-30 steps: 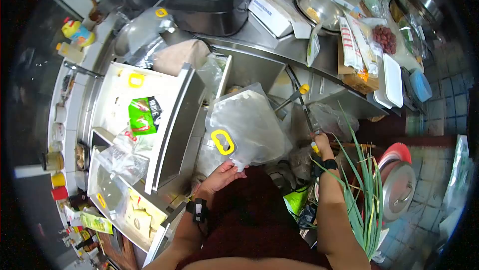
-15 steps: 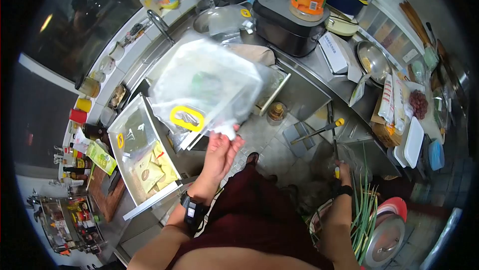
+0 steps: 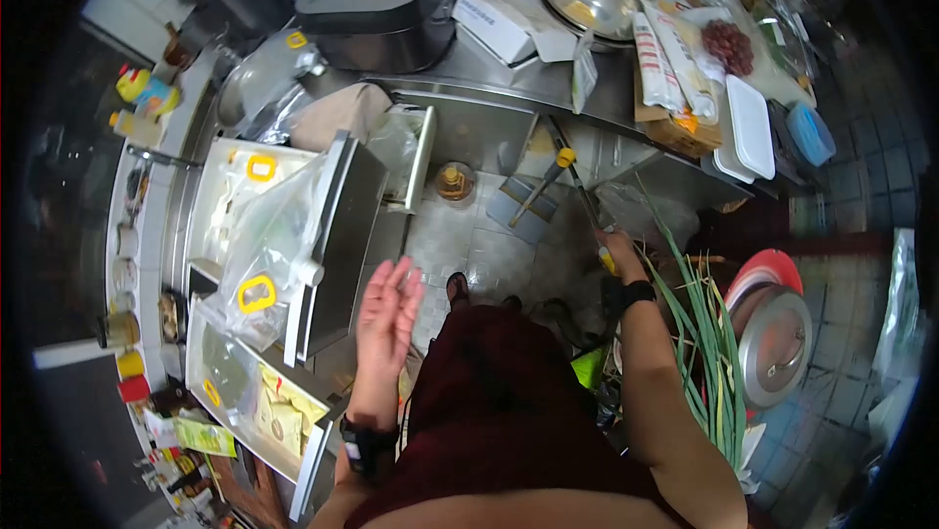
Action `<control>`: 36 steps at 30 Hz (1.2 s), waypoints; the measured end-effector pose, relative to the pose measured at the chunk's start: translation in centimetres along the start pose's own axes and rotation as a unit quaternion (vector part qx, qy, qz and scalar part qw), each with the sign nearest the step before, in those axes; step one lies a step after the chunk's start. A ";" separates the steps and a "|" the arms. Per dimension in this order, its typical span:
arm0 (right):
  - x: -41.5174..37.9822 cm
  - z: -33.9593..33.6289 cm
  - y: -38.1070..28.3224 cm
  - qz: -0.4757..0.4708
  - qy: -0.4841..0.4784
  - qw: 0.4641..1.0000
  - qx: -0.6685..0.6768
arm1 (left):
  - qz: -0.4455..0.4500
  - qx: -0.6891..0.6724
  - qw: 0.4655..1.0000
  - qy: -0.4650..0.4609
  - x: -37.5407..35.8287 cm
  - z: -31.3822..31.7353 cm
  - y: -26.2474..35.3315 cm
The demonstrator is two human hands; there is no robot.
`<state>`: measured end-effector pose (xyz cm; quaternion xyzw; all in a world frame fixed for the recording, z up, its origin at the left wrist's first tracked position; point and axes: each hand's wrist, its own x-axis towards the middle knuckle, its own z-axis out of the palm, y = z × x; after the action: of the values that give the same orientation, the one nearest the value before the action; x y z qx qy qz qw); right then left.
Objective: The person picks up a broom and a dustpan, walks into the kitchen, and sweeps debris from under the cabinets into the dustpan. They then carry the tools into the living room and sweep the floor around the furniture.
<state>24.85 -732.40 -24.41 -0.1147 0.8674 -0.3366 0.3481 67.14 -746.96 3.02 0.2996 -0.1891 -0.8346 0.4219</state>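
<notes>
My left hand (image 3: 389, 319) is held palm up with its fingers stretched out and nothing in it. Just left of it, a clear plastic bag (image 3: 279, 245) with a yellow-rimmed handle hole and a white cap (image 3: 310, 273) lies draped over an open drawer (image 3: 342, 236). Below that, another pulled-out drawer (image 3: 311, 461) contains yellowish packets (image 3: 282, 421) and a second clear bag. On the right, my right hand (image 3: 616, 247) is wrapped around a long dark pole (image 3: 579, 172) with a yellow part at the grip. The pole's far end reaches toward the counter.
A grey dustpan (image 3: 523, 211) and a bottle of amber liquid (image 3: 455, 182) stand on the tiled floor. Green onions (image 3: 704, 363) and a lidded pot (image 3: 773, 348) are to my right. A dark cooker (image 3: 377, 25), white box (image 3: 494, 21) and metal bowl (image 3: 592, 3) crowd the counter.
My left hand has let go of the bag's white cap, and the bag has dropped onto the drawer. My right hand still grips the pole. The view has turned to the right.
</notes>
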 end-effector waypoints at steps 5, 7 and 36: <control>-3.5 -2.3 -5.5 0.092 -0.084 0.990 0.071 | -0.072 0.366 0.908 -0.191 6.8 -1.3 -8.5; -1.1 -1.7 -4.2 0.098 -0.075 0.992 0.034 | -0.054 0.455 0.864 -0.209 9.8 0.1 -11.8; -4.5 3.9 -5.2 0.135 -0.006 0.927 0.349 | -0.139 0.330 0.933 -0.021 26.9 4.1 -25.2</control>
<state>30.65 -736.31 -20.67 0.1304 0.7003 -0.5671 0.4135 37.00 -754.27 -17.44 0.4278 -0.4194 -0.7815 0.1745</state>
